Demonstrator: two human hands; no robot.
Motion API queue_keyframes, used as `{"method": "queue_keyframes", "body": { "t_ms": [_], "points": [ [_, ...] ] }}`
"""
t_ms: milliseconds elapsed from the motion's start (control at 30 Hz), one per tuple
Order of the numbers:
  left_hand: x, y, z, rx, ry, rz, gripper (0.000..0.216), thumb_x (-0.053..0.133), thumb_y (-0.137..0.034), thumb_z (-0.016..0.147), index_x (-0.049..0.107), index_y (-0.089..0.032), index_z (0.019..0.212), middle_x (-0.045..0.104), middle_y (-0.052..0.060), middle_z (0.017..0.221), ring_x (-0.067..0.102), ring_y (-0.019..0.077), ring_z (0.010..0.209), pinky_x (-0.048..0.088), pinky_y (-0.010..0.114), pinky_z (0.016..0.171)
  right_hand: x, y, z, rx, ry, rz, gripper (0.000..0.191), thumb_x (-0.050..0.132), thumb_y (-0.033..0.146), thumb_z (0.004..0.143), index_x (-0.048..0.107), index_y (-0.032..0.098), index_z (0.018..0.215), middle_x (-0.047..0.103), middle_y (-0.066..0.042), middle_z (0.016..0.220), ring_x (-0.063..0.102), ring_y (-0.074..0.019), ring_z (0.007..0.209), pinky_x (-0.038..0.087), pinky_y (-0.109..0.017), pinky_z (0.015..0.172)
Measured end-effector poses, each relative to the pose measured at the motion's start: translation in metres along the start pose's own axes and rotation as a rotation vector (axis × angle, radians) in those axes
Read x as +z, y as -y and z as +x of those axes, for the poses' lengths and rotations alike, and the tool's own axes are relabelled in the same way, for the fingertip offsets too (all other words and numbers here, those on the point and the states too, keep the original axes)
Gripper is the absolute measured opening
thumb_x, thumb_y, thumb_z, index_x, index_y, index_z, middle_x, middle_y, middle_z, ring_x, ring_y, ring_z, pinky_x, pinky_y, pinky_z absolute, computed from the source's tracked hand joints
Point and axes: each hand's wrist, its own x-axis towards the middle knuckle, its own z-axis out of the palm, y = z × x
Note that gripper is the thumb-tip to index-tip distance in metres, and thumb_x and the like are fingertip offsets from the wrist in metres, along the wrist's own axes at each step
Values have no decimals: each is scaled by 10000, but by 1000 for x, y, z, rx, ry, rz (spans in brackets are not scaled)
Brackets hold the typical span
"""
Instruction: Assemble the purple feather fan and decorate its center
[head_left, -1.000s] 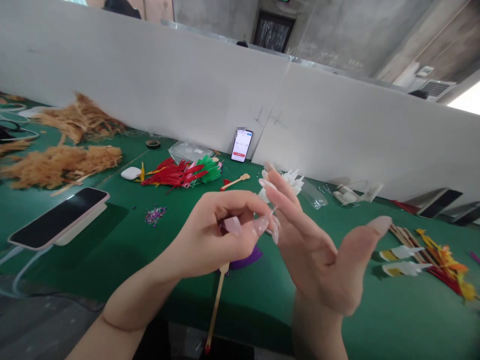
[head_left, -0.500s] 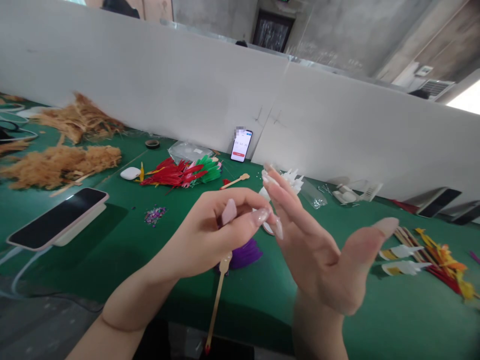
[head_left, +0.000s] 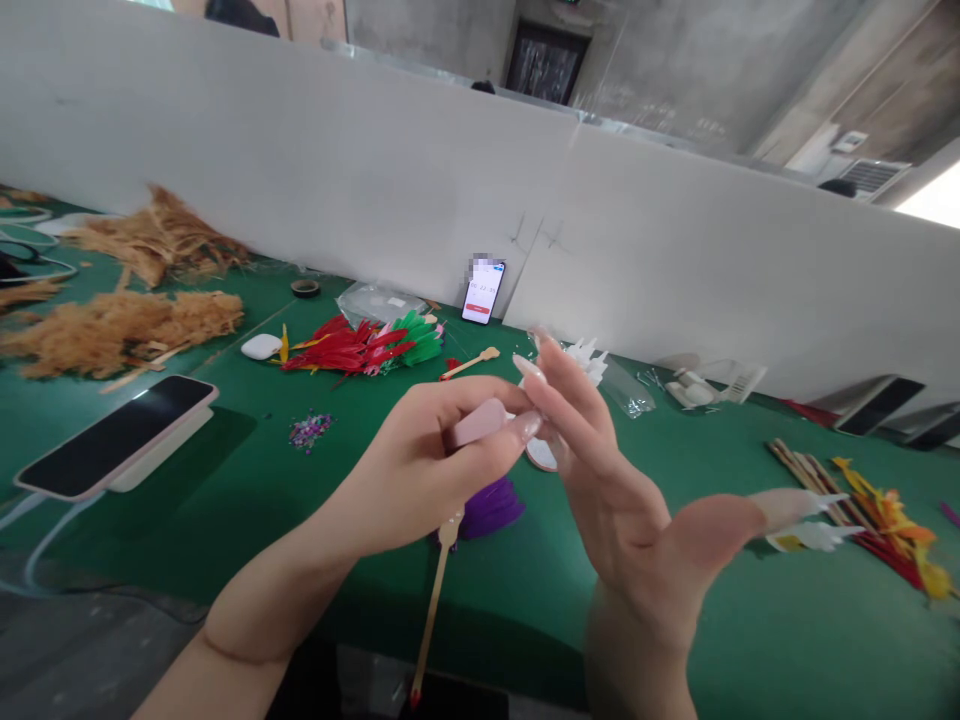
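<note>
My left hand (head_left: 442,470) is closed in a pinch at the middle, thumb and fingertips pressed together against fingers of my right hand. A pale pink rounded end (head_left: 480,422) shows inside its curled fingers; whether it is a fingernail or a held piece is unclear. My right hand (head_left: 630,500) is held open, fingers stretched upward and thumb spread to the right. Beneath the hands lie a purple feather bundle (head_left: 495,508) and a wooden stick with a red tip (head_left: 431,610). A small round white dish (head_left: 541,454) is partly hidden behind the right hand.
Red feathers (head_left: 337,345), green feathers (head_left: 416,338), tan fibre (head_left: 127,325) and loose beads (head_left: 310,431) lie left of centre. A phone (head_left: 484,292) leans on the white partition (head_left: 300,170); another phone (head_left: 116,435) stands left. Glue bottles (head_left: 814,536) lie right.
The pale pink end in my left hand shows more and points further right. My right hand has turned slightly, its thumb lower and further right, now covering part of the upper glue bottle.
</note>
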Motion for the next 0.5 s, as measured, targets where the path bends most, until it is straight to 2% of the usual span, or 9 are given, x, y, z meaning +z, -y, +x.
{"method": "queue_keyframes", "body": {
  "t_ms": [133, 267, 367, 500],
  "points": [
    [1, 2, 4, 29, -29, 49, 214, 526, -229, 846, 607, -167, 658, 413, -28, 556, 333, 81, 513, 280, 219, 436, -2, 1, -1, -16, -8, -51, 708, 36, 684, 877, 457, 384, 1361, 242, 126, 1537, 101, -269, 1456, 205, -475, 1187],
    [2, 3, 7, 24, -44, 0, 192, 514, -203, 830, 615, -168, 670, 405, -39, 544, 308, 70, 479, 272, 221, 424, -6, 5, 0, 41, 85, -68, 684, 96, 713, 865, 395, 400, 1395, 156, 142, 1558, 62, -272, 1460, 173, -476, 1196],
    [1, 4, 7, 13, -31, -65, 175, 537, -193, 805, 624, -167, 655, 428, -42, 529, 307, 60, 454, 289, 222, 427, -4, 4, -1, 3, 20, -108, 682, 69, 701, 870, 424, 406, 1373, 203, 139, 1546, 60, -279, 1460, 155, -501, 1193],
    [0, 3, 7, -12, 24, -174, 146, 558, -190, 808, 656, -176, 701, 485, -45, 539, 305, 42, 426, 290, 208, 413, -5, 2, -1, -79, -72, -100, 698, 52, 690, 877, 472, 386, 1344, 264, 104, 1533, 121, -282, 1453, 191, -520, 1176]
  ]
}}
